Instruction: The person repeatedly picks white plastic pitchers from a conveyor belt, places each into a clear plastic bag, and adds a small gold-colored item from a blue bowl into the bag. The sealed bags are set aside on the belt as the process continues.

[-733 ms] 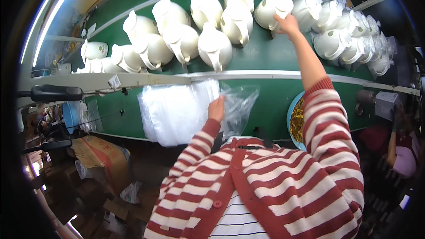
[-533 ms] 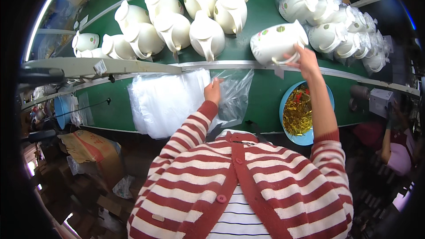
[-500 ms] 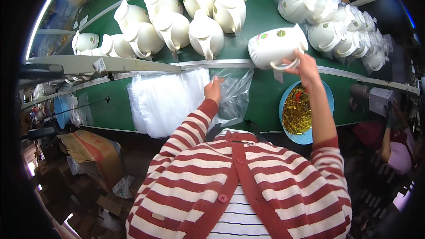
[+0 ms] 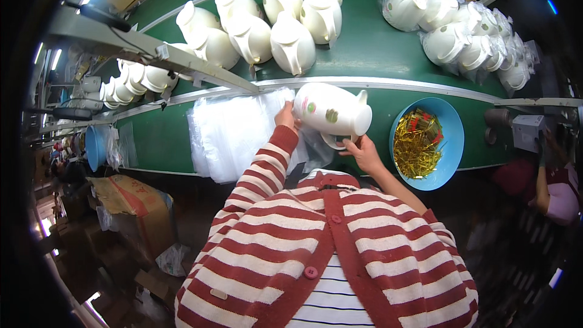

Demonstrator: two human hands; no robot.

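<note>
A white jug (image 4: 331,109) with green printed motifs lies on its side in the air, its base to the left and its spout end to the right. My right hand (image 4: 363,154) is closed on its handle. At the base end, my left hand (image 4: 287,116) is closed on the edge of a clear plastic bag (image 4: 314,149), its fingertips partly hidden by the jug. The bag hangs below the jug, and how far it covers the base cannot be made out. To the left, a stack of clear plastic bags (image 4: 226,136) lies on the green table.
Several unwrapped white jugs (image 4: 293,42) stand beyond the metal rail (image 4: 401,84); bagged jugs (image 4: 448,42) stand far right. A blue basin (image 4: 452,140) holds gold twist ties. A slanted metal bar (image 4: 200,70) crosses the left side. Another person's arm (image 4: 542,179) shows at right.
My right hand has brought the jug left and nearer, from above the rail to the bag at my left hand. The jug has turned so that its base faces left.
</note>
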